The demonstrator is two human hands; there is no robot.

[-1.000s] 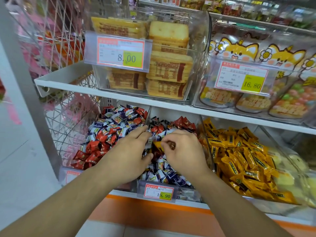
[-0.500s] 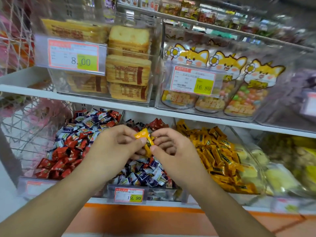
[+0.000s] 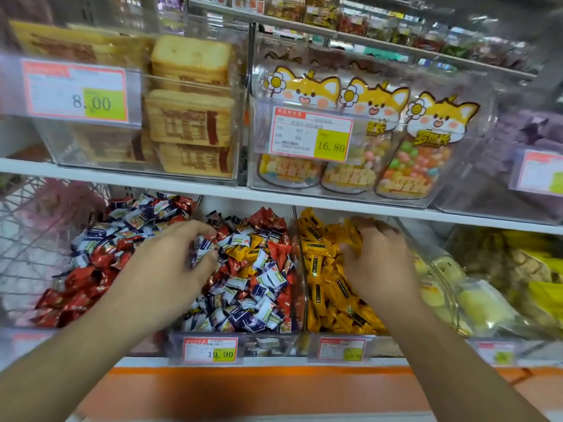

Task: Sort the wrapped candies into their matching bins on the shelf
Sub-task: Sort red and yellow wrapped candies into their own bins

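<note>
Three clear bins stand on the lower shelf. The left bin (image 3: 30, 328) holds red and blue-white wrapped candies. The middle bin (image 3: 300, 303) holds mostly blue-white and red ones, with stray yellow candies (image 3: 243, 254) among them. The right bin (image 3: 396, 344) is full of yellow candies (image 3: 326, 287). My left hand (image 3: 170, 266) hovers over the divide between the left and middle bins, fingers loosely curled, nothing held. My right hand (image 3: 377, 263) is inside the yellow bin, blurred, fingers curled around a yellow candy (image 3: 355, 228) at the back of the pile.
The upper shelf (image 3: 213, 193) carries clear boxes of biscuit packs (image 3: 189, 117) and fox-print candy bags (image 3: 380, 141), close above the bins. Price tags (image 3: 213, 350) hang on the bin fronts. Pale yellow packets (image 3: 475, 296) fill the bin further right. A wire rack (image 3: 33, 239) stands left.
Both hands pinched one yellow candy over the middle bin. They have parted: my right hand carried it rightward into the yellow bin, my left hand dropped back towards the left and middle bins.
</note>
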